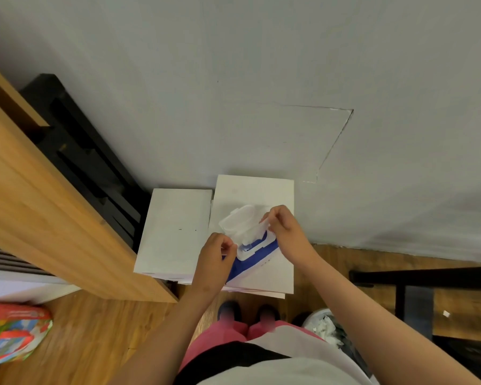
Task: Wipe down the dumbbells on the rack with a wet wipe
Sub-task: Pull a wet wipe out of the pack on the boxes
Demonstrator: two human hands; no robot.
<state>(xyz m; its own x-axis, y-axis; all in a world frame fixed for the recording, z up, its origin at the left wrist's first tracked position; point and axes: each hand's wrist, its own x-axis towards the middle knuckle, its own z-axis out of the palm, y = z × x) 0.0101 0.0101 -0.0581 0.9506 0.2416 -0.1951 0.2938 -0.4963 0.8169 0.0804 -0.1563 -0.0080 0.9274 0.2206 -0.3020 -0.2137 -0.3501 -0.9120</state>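
Wet wipe (252,233) sticks half out of the blue pack (271,245) on the white boxes (261,190), near the wall. Right hand (285,232) pinches its top, left hand (215,254) pinches the pack's edge. Soft, floppy, probably tears easily, so pull by a corner.

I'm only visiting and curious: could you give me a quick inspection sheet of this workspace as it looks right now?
Surface: two white boxes against the grey wall.
Job's things: wet wipe pack on the right-hand box, lid open; wet wipe partly pulled out; no dumbbells clearly seen.
Clutter: colourful bag on the floor; bin holding crumpled paper.
Grippers: left hand pinches the pack's edge; right hand pinches the wipe.
Cables: nothing seen.
Surroundings: wooden cabinet, black rack beside it, wooden floor.
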